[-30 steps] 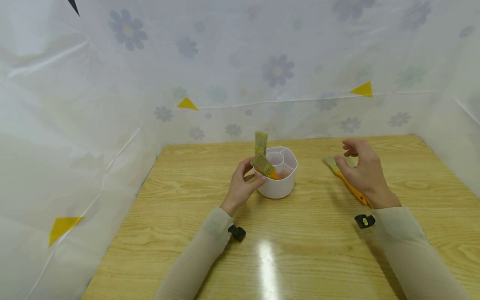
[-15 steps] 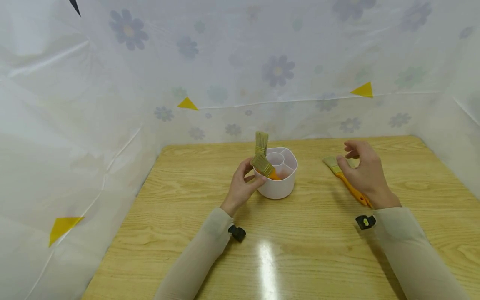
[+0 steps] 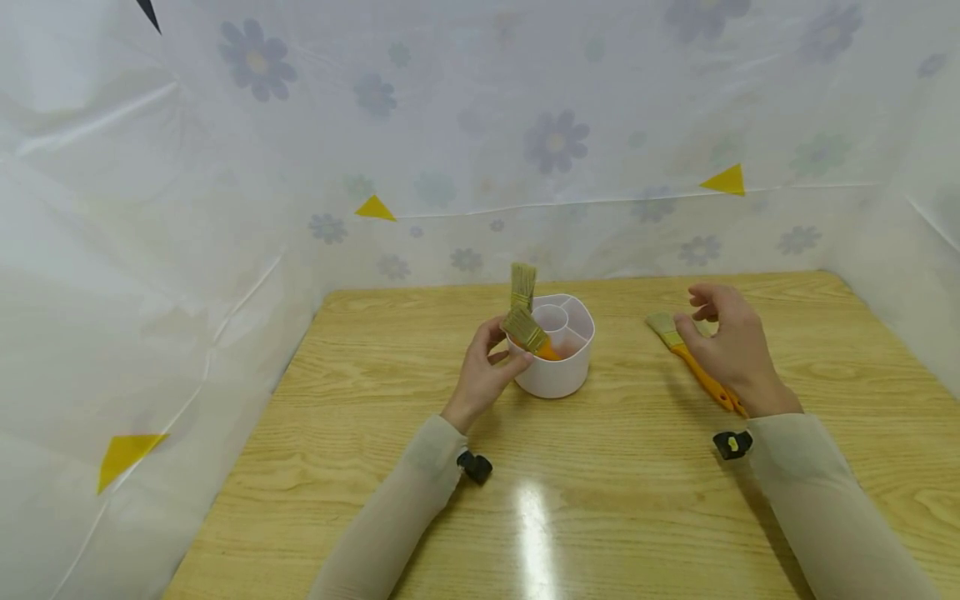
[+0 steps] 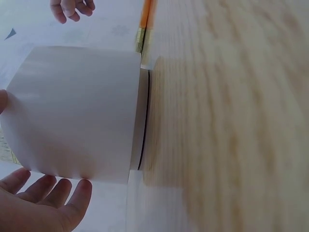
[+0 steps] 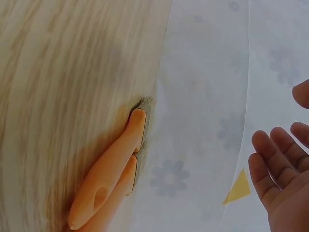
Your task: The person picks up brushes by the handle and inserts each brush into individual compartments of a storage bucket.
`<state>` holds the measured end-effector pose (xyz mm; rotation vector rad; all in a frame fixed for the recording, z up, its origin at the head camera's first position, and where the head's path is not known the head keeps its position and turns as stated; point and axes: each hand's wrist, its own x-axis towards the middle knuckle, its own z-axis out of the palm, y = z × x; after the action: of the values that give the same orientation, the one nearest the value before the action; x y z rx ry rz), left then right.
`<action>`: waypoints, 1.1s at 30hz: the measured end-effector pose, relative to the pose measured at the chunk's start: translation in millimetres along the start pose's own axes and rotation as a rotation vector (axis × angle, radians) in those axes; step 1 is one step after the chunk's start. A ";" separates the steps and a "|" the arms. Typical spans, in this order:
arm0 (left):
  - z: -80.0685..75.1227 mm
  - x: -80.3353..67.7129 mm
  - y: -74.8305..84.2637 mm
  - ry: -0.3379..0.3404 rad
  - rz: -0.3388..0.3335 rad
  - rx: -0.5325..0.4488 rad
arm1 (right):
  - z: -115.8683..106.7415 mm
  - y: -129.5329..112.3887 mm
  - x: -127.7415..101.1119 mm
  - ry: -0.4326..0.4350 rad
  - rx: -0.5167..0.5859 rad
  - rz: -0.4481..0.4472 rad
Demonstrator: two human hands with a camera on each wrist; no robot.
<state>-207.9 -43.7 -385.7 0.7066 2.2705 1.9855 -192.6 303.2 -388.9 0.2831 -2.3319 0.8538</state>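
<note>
A white round organizer with several compartments stands upright on the table. Two paintbrushes lean inside its left part: one paintbrush with bristles up, the other paintbrush tilted left over the rim, with some orange handle showing. My left hand holds the organizer at its left side, thumb at the front rim; in the left wrist view the fingertips press its wall. My right hand, fingers loosely bent and holding nothing, hovers over two orange-handled paintbrushes lying side by side on the table.
The wooden table meets a flower-patterned plastic sheet at the back, and plain sheeting rises at the left. Yellow tape pieces mark the sheets, one yellow tape piece being behind my right hand.
My right hand has shifted very slightly to the right over the paintbrushes. My left hand and the organizer stay where they were.
</note>
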 end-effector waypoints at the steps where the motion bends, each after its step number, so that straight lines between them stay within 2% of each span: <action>1: 0.0 0.2 -0.3 0.003 0.000 -0.002 | 0.1 0.8 -0.2 -0.003 0.000 0.001; 11: 0.8 2.4 -2.2 0.031 -0.013 -0.030 | -1.2 2.5 -2.6 -0.123 0.009 0.097; 15: 1.2 3.2 -2.4 0.042 -0.027 -0.028 | -0.9 2.9 -3.4 -0.145 0.010 0.121; 33: 0.3 2.0 -1.0 0.018 -0.008 -0.009 | -1.9 10.4 -5.7 -0.274 -0.052 0.190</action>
<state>-209.9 -42.8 -386.2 0.6807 2.2695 2.0053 -191.4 312.2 -396.6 0.1667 -2.6655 0.8893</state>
